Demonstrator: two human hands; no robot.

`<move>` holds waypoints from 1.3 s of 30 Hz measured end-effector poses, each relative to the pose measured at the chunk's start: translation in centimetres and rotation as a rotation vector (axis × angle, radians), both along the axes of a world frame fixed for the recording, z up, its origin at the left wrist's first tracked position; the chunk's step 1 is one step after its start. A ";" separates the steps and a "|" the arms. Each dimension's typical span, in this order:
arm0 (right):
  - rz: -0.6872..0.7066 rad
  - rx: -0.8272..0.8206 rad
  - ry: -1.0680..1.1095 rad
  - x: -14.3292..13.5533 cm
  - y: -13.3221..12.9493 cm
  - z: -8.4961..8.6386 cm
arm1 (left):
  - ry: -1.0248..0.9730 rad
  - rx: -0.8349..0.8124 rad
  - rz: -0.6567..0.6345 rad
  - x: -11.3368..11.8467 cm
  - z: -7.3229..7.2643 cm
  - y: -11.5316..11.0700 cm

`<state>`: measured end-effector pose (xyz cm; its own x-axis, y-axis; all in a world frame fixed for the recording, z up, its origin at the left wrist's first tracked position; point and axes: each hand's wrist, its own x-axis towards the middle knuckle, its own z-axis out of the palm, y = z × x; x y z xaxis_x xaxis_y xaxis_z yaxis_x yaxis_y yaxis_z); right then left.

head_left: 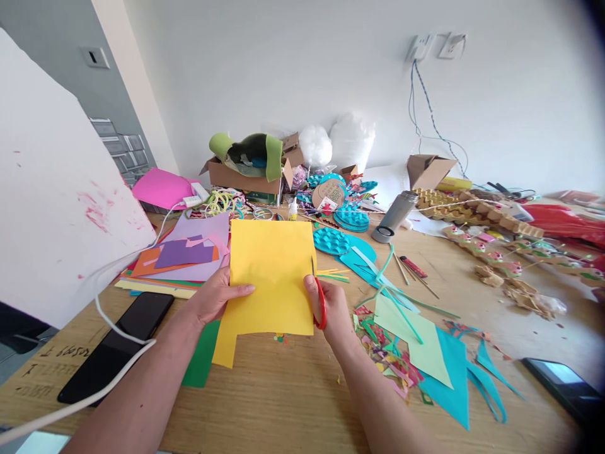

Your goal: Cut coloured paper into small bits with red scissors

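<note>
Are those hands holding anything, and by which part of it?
The left hand pinches the yellow sheet by its left edge, thumb on top; the right hand holds the scissors by their red handle.

yellow paper (271, 271), bottom edge notched

Left side: we've got a black phone (120, 343) with a white cable (123, 373) looping over it
Back wall: two white sockets (420, 48), cords (428, 104) dangling
Cardboard box (227, 175): green rolled stuff (274, 157) poking out the top, puffy white bundles (315, 146) to the right
Grey flask (396, 215): near our egg-carton strips (477, 211)
Right edge: some gadget (562, 381), screen lit
</note>
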<state>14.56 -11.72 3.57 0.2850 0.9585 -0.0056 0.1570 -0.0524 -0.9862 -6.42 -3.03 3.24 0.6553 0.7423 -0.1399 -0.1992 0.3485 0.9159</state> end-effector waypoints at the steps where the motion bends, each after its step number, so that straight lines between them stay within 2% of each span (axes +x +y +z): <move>1: 0.002 0.007 0.011 0.0 0.0 -0.1 | 0.000 0.000 0.004 0.0 0.0 0.0; 26: 0.012 0.035 0.063 0.0 0.1 -0.1 | 0.004 -0.040 -0.028 0.0 0.2 -0.2; 32: -0.023 0.023 0.019 0.0 0.2 0.0 | 0.005 -0.034 -0.030 0.0 0.2 -0.2; 39: -0.031 0.062 -0.011 0.4 0.4 -0.7 | 0.025 -0.041 -0.004 0.2 0.4 -0.3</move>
